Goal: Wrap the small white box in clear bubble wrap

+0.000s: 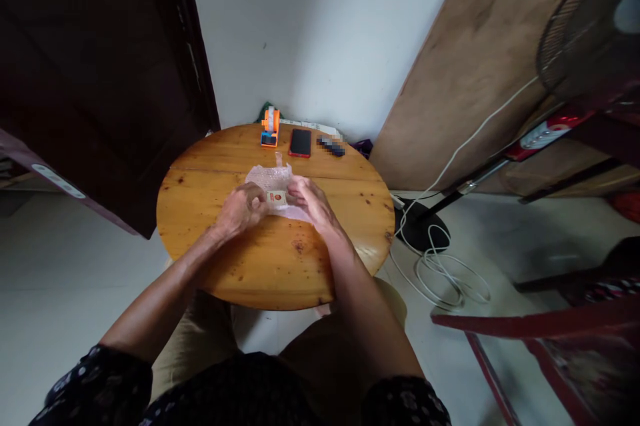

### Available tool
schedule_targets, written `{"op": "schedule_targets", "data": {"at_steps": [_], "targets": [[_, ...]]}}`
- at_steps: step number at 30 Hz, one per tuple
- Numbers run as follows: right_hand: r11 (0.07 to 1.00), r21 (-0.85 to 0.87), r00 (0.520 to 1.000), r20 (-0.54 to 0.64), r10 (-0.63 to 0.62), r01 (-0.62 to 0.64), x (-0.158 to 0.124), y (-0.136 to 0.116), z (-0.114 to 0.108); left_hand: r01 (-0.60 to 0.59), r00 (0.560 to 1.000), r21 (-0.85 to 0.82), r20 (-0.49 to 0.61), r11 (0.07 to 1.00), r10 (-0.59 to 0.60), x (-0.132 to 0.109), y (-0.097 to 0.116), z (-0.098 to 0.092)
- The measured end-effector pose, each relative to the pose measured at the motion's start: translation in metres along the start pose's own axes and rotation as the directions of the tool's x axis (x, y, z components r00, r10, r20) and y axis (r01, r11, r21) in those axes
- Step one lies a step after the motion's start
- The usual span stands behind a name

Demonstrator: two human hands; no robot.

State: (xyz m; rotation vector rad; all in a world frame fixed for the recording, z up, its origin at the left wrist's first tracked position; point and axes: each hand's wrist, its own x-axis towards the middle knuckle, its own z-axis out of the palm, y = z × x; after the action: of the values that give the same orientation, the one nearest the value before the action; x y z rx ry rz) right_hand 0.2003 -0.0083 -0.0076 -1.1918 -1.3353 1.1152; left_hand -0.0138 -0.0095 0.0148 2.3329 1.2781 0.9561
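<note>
Hands meet at the middle of the table (200,226). Left hand (243,209) and right hand (311,203) each pinch an end of a box (277,197), resting on bubble wrap (270,178). At the table's far edge: tape dispenser (270,127), phone (300,143).

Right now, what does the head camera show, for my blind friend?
The left hand and right hand hold bubble wrap with a small box on it, on a round wooden table. Behind lie an orange tape dispenser and a phone.
</note>
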Motion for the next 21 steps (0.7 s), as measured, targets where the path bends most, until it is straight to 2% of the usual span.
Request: {"op": "schedule_targets", "data": {"at_steps": [3,7,11,14,17,19,21], "targets": [[0.998,0.059,1.0,0.016,0.021,-0.022,-0.005,-0.009,-0.008,0.129,0.989,0.038,0.062,0.991,-0.131,0.021,0.0,-0.001],[0.998,-0.058,0.997,0.079,-0.003,0.008,-0.007,-0.011,-0.006,0.24,0.969,-0.018,0.059,0.971,-0.239,0.027,-0.005,0.007],[0.976,-0.217,0.999,-0.023,-0.032,0.026,-0.001,0.001,0.005,0.309,0.951,-0.175,0.048,0.935,-0.305,0.021,-0.01,0.011],[0.962,-0.274,0.997,-0.075,-0.032,0.01,0.002,0.008,0.01,0.301,0.953,-0.298,0.11,0.906,-0.281,0.017,-0.012,0.001],[0.965,-0.263,0.994,-0.095,-0.043,0.017,0.002,0.01,0.009,0.283,0.952,-0.403,0.228,0.87,-0.204,0.014,-0.015,-0.007],[0.971,-0.24,0.993,-0.114,-0.038,0.01,0.001,0.01,0.007,0.254,0.951,-0.423,0.273,0.87,-0.145,0.012,-0.019,-0.004],[0.975,-0.224,0.991,-0.132,-0.032,0.002,0.001,0.011,0.007,0.214,0.959,-0.421,0.26,0.882,-0.109,0.012,-0.021,0.004]]}}
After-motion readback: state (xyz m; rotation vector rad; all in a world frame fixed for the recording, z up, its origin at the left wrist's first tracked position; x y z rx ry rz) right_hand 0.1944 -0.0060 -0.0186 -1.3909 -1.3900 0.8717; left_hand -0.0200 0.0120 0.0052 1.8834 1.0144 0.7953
